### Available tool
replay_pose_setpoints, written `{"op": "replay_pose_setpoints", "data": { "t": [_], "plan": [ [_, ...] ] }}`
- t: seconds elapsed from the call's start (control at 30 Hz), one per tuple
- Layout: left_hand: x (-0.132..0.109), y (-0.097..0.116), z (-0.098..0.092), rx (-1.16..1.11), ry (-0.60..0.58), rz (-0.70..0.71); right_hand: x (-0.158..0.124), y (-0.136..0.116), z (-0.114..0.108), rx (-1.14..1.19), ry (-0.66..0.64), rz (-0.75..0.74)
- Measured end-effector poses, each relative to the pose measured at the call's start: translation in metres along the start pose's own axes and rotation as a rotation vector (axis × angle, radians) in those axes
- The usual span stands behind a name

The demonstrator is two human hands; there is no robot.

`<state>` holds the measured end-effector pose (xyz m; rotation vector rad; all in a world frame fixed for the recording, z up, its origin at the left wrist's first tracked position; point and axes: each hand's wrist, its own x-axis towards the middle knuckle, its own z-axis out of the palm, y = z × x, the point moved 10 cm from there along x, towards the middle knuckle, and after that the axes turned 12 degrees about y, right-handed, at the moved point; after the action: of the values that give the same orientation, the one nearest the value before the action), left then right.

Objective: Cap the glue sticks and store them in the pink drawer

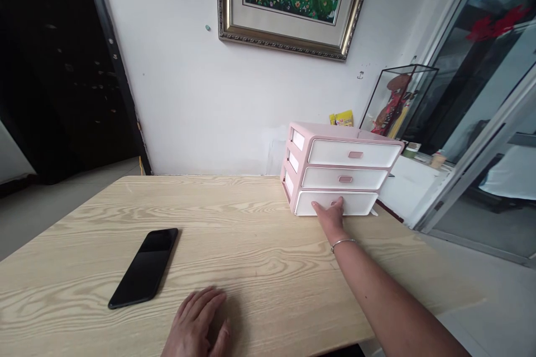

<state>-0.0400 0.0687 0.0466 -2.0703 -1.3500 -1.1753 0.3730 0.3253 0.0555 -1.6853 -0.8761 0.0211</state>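
A pink drawer unit (pixel 299 178) with three white drawers stands at the right back of the wooden table (pixel 234 234). All three drawers look closed. My right hand (pixel 330 218) reaches to the bottom drawer (pixel 360 203), its fingers at the small pink handle and its thumb spread out to the left against the drawer front. Whether the fingertips grip the handle is hard to see. Near the front edge, my left hand (pixel 196 323) rests on the table with nothing in it, fingers loosely curved and thumb apart. A black phone (pixel 144 268) lies to the left of it.
Behind the drawer unit are a yellow packet (pixel 343 118) and a glass case (pixel 396 101) with a figure inside. A framed picture (pixel 288 39) hangs on the wall. A dark door (pixel 62 67) is at the left, a glass sliding door (pixel 481 122) at the right.
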Motion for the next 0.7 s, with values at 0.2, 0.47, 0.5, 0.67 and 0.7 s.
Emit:
{"op": "replay_pose_setpoints", "data": {
  "t": [0.2, 0.47, 0.5, 0.67, 0.7],
  "plan": [
    [-0.0011, 0.0017, 0.0000, 0.008, 0.004, 0.003, 0.0006, -0.0009, 0.0010, 0.000, -0.014, 0.006],
    [-0.0016, -0.0008, 0.0028, 0.008, -0.011, -0.001, 0.0018, -0.0031, 0.0015, 0.005, -0.025, 0.003],
    [-0.0019, -0.0013, 0.0033, 0.007, -0.017, -0.004, 0.0018, -0.0029, 0.0016, 0.005, -0.025, 0.002],
    [-0.0043, -0.0052, 0.0077, -0.016, -0.041, -0.051, 0.0042, -0.0003, 0.0030, 0.013, -0.032, -0.005],
    [-0.0048, -0.0060, 0.0090, -0.026, -0.047, -0.064, 0.0049, 0.0007, 0.0027, 0.017, -0.035, -0.002]
  ]
}}
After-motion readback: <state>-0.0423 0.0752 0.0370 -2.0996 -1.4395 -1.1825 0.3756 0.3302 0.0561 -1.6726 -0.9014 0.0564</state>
